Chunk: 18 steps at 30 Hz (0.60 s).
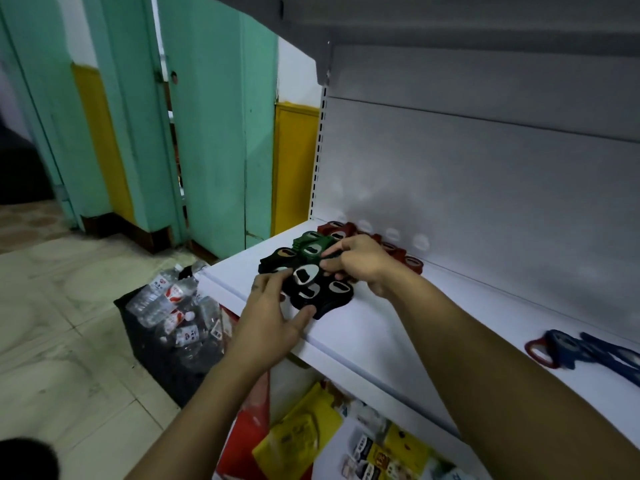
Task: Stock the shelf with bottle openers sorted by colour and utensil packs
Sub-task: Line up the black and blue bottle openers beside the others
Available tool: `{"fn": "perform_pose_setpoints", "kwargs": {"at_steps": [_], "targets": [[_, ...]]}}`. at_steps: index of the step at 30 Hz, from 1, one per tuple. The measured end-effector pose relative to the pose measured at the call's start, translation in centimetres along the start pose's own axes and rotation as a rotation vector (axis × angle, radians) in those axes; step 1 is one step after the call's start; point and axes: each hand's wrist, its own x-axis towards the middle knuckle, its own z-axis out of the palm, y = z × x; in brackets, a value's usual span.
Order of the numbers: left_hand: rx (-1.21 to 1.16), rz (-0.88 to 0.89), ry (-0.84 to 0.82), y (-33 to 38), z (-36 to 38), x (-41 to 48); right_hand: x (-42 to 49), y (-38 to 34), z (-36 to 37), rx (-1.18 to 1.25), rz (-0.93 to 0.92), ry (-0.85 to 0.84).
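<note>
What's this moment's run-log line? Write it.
phase: sorting | left hand: touches black openers | right hand: pinches opener by green openers | red openers: behind | blue openers: far right

The blue plastic bottle openers [588,351] run off the right edge, smeared by blur. The right hand [360,261] covers part of the green plastic openers [311,245] (what its curled fingers pinch is unclear). Print on the yellow packs [301,434] below is unreadable.

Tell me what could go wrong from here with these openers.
The black openers lie near the front of the shelf; the left hand nudging them could tip some off.
The right hand works where black meets the green openers; colours may mix.
One red opener lies beside the blue openers, unsorted.
</note>
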Motion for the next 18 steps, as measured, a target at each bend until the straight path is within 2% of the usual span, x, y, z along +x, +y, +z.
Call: {"fn": "perform_pose_setpoints", "kwargs": {"at_steps": [6,14,18], "targets": [[0.124,0.018,0.032,-0.1,0.8,1.1,1.2,0.0,0.5,-0.271,-0.011,-0.047],[0.185,0.019,0.081,-0.4,1.3,1.5,1.5,0.9,1.5,-0.497,-0.034,0.155],[0.187,0.013,0.080,-0.5,1.6,1.8,0.8,2.2,0.4,-0.522,-0.080,0.231]]}}
